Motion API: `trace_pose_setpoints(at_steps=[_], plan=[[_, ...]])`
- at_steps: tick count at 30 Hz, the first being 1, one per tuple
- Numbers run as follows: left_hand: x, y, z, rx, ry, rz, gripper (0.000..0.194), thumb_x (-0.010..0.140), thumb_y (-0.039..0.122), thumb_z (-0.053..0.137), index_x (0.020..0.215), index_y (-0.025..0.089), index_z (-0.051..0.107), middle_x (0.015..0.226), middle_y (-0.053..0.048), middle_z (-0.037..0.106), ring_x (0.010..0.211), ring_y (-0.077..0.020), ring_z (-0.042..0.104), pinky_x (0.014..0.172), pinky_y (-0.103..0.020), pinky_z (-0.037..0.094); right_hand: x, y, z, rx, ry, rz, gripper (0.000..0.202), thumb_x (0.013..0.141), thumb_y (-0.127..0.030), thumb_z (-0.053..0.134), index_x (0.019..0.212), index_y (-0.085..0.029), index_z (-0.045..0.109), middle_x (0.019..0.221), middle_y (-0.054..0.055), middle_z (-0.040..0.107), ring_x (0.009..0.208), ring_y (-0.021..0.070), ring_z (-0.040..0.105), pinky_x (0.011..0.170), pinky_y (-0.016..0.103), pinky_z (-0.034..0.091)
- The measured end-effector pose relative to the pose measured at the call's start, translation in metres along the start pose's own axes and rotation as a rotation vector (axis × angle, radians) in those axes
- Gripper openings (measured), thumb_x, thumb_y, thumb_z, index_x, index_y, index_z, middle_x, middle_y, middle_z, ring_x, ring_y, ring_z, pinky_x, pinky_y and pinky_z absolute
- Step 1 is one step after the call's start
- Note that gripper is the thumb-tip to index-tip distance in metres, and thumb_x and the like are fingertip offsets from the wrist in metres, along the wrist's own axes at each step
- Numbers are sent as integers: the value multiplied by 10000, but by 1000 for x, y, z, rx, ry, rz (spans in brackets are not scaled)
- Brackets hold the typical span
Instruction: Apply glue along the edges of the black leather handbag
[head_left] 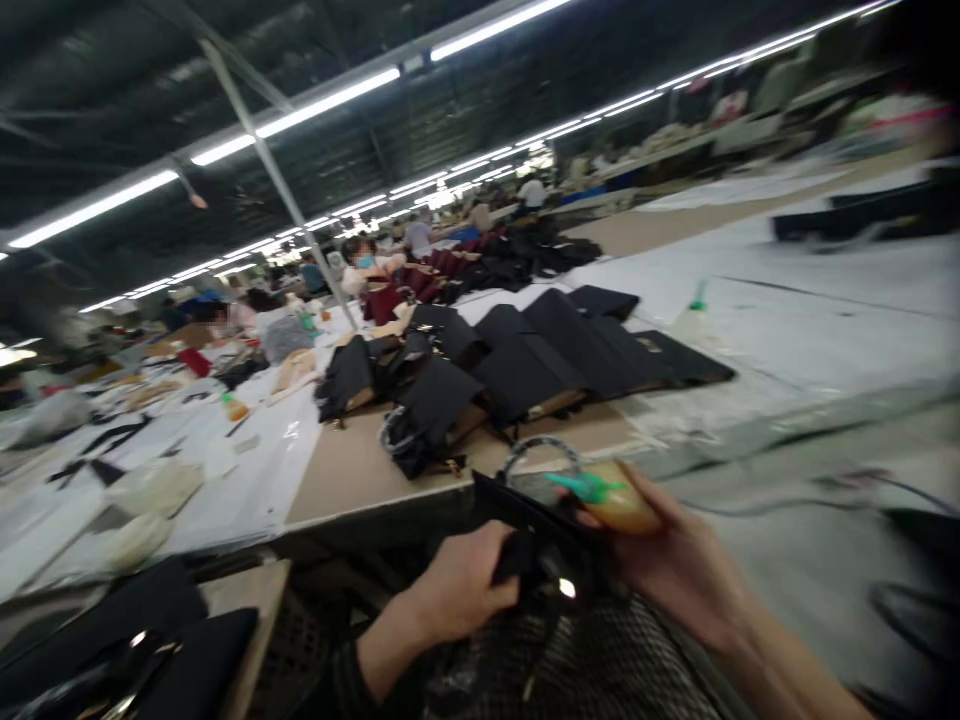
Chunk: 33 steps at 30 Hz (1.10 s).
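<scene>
My left hand (461, 585) is closed around part of a black bag (540, 535) held over my lap. A shiny metal fitting shows on the bag, and a curved dark handle (541, 442) rises behind it. In my right hand (679, 560) lies a glue bottle (619, 497), its fingers wrapped round the yellowish body. The bottle's green nozzle points left, over the bag's top edge. Part of my right fingers is hidden behind the bottle and bag. Motion blurs the bag's details.
Black bag pieces (517, 365) lie in rows on the table ahead. Another green-tipped bottle (694, 318) stands at right. More black pieces (187, 655) rest on a low board at lower left. Plastic bags (157, 490) sit on the left table. Several people work farther back.
</scene>
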<state>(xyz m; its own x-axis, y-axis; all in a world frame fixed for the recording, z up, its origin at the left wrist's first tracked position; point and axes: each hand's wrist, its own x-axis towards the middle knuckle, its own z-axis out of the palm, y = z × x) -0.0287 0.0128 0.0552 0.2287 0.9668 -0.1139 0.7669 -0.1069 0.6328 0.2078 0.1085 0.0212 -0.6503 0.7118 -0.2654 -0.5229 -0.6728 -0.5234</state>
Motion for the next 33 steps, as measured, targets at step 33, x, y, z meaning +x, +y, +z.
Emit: trace_pose_setpoints(at_steps=[33], plan=[[-44,20,23,-260,-172,337,149,973,332,626,894,214,580,840,-32,689,742,-165,621,682,-244,473,-93,60,-68,187,22,98,344,891,-427,726,1066,-133,766,974,159,787,862,314,757,570,369,615]])
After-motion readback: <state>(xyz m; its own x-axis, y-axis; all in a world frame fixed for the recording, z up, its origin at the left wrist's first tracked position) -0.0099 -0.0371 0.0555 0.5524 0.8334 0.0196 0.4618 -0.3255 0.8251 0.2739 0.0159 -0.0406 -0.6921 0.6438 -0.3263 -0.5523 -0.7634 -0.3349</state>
